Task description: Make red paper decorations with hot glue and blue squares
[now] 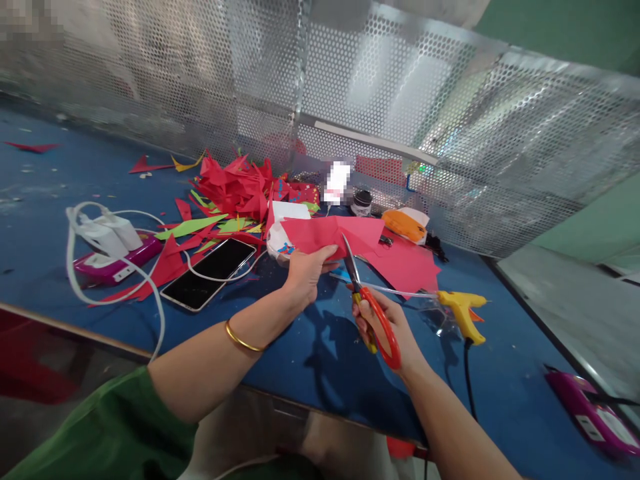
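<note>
Left hand pinches red paper above bench; right hand grips scissors, blades at paper's near edge. Left of paper: scrap pile, black-screened phone. Right, nearer: yellow glue gun.

Blue desk: dark-screened phone lies near a purple power strip bearing white chargers, yellow glue gun with black cord sits farther right, second purple power strip lies at right edge, perforated metal screen stands along back.
</note>
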Tool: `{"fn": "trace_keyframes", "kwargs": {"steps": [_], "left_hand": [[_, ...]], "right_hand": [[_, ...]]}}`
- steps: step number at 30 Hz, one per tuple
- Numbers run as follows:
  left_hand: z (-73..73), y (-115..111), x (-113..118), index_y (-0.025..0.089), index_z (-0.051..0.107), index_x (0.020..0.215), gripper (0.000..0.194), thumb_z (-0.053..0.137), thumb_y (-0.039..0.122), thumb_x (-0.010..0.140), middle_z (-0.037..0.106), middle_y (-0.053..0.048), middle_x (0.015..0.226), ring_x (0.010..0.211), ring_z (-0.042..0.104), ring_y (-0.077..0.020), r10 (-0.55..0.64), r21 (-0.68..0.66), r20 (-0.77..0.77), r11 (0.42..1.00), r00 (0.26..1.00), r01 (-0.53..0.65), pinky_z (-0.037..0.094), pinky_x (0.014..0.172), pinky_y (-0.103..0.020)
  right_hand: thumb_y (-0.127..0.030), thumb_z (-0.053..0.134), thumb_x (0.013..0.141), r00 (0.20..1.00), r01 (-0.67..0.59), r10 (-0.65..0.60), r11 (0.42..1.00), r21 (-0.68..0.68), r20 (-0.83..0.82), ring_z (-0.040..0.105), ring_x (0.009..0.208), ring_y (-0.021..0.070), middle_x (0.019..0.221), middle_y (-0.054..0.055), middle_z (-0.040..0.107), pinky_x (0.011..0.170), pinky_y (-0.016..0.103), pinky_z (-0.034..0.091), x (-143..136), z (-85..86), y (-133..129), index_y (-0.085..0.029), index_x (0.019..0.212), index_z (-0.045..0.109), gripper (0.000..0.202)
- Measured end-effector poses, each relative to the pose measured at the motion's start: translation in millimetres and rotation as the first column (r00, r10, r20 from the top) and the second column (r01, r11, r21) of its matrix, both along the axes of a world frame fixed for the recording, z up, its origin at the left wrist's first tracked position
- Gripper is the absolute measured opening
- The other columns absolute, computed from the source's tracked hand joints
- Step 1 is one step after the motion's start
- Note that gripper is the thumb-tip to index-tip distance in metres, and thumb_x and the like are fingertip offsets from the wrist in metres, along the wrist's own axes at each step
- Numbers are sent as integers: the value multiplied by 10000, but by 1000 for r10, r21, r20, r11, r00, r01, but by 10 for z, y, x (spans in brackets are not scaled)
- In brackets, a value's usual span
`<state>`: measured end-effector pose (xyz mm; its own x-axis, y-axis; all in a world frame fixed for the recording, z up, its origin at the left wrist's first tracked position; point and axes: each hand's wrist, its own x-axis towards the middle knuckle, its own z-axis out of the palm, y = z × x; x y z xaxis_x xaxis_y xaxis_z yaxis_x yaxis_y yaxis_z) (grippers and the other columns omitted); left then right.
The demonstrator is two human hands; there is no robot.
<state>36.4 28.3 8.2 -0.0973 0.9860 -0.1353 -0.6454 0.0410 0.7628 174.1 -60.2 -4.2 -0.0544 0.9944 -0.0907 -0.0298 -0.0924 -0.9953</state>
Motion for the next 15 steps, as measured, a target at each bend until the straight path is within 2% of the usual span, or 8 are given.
{"fn": "trace_keyframes", "kwargs": {"steps": [6, 11, 15], "left_hand": [[25, -3, -7, 88, 729, 738, 158, 803, 136, 607, 750, -88, 725, 605, 706, -178, -2, -5, 7, 1000, 1000, 2, 585, 590, -291], [36, -6, -12, 95, 732, 771, 198, 811, 133, 594, 752, -84, 737, 606, 710, -184, -6, 7, 19, 1000, 1000, 6, 585, 587, -295], [30, -10, -15, 102, 738, 801, 219, 809, 134, 596, 754, -71, 738, 608, 713, -188, -15, 15, 27, 1000, 1000, 15, 582, 581, -291]], "right_hand": [[-667, 766, 670, 998, 8, -8, 1000, 8, 63, 404, 379, 63, 524, -87, 455, 360, 192, 301, 6, -34, 1, -193, 960, 617, 576], [-677, 765, 661, 996, 14, -16, 1000, 27, 86, 395, 372, 55, 511, -83, 448, 367, 192, 312, -12, -54, 4, -193, 817, 587, 539], [-705, 743, 661, 993, 18, -23, 999, 42, 118, 400, 350, 66, 495, -85, 446, 346, 200, 316, -29, -40, 3, -186, 869, 615, 573]]}}
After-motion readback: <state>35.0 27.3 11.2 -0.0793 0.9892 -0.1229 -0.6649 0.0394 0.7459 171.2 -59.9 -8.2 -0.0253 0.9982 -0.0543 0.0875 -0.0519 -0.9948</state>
